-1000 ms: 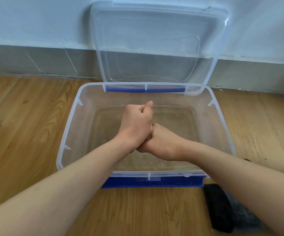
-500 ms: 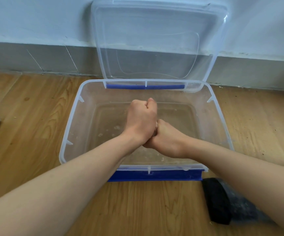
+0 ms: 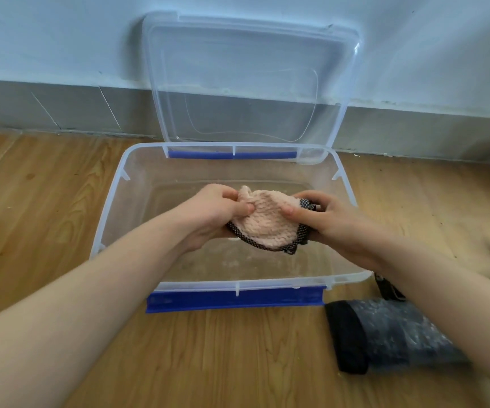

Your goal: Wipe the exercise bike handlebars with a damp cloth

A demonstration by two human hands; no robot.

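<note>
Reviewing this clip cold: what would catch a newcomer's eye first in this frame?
The pink cloth with dark checked trim, held at centre frame between the left hand and right hand. It hangs over a clear plastic bin on the wooden floor, whose lid leans upright against the wall behind.

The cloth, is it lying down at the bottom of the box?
No, the pink cloth is held up over the clear box by the left hand and right hand.

bin (image 3: 114,201) top: open | rear: lid (image 3: 246,81) upright against wall | front-right floor: dark object (image 3: 384,334)
</note>
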